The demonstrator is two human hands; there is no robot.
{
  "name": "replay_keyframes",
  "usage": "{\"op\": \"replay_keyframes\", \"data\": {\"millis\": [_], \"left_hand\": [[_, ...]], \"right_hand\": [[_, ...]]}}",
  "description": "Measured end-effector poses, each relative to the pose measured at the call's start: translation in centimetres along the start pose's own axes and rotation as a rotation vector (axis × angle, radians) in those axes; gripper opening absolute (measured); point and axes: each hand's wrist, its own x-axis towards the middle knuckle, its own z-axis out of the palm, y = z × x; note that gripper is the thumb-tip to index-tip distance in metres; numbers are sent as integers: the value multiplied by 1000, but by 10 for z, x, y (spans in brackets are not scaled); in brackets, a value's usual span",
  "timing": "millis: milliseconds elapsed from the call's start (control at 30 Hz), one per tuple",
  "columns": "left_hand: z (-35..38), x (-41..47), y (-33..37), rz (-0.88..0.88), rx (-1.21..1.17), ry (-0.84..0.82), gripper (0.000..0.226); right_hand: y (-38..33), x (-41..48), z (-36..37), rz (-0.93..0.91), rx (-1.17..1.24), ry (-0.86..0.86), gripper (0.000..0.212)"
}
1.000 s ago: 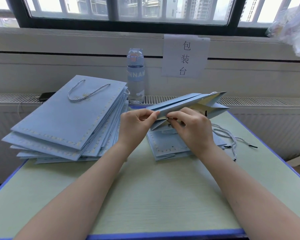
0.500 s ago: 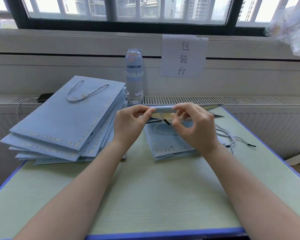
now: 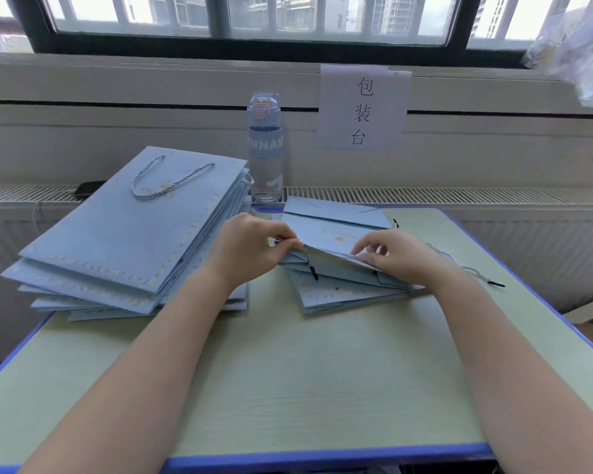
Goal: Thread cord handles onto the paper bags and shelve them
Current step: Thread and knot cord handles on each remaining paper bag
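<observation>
the bag lies on a small pile at the table's 1 o'clock. left hand pinches its 9 o'clock corner, where a cord dangles. right hand rests bent fingers on its 5 o'clock edge; whether it grips, i cannot tell. loose cords at 3, stack at 10, bottle at 12.

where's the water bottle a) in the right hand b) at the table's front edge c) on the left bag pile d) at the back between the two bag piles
d: the water bottle stands upright at the back, between the left bag pile and the right bag pile.
</observation>
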Motion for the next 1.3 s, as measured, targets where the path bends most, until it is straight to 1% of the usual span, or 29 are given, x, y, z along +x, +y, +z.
{"op": "replay_keyframes", "data": {"millis": [100,133,167,233,367,467,567,633,767,867,933,1033,1100,1200,1300], "left_hand": [[-1,0,-3,1,22,34,27],[0,0,-4,4,32,40,25],[0,0,-4,6,40,43,25],[0,0,-3,8,48,44,27],[1,-1,-1,26,63,54,28],[0,-1,-5,-32,73,131,23],[-3,-1,-5,-101,102,252,15],[-5,1,-4,-130,124,307,16],[-7,1,-2,-135,137,339,14],[-7,1,-2,-136,145,359,14],[-7,1,-3,-144,140,355,15],[-9,0,-3,-110,104,322,20],[-10,0,0,-65,83,307,24],[-5,1,7,-30,85,300,23],[9,0,18,53,66,202,21]], "right_hand": [[11,-1,-5,99,-63,-39,7],[15,0,-5,137,-75,-28,8],[18,2,-5,172,-70,11,8],[22,5,-5,226,-29,149,9],[24,9,-6,185,-38,359,11],[29,5,-11,133,-36,478,18],[39,2,-18,148,-29,614,20],[44,0,-22,212,1,708,20],[52,-6,-30,391,37,878,24],[49,-11,-31,497,80,942,25],[46,-13,-32,529,93,948,24],[40,-11,-33,470,189,905,24],[37,-6,-31,420,331,793,22],[26,-1,-27,380,543,545,20],[10,-4,-25,328,658,336,21]]}}
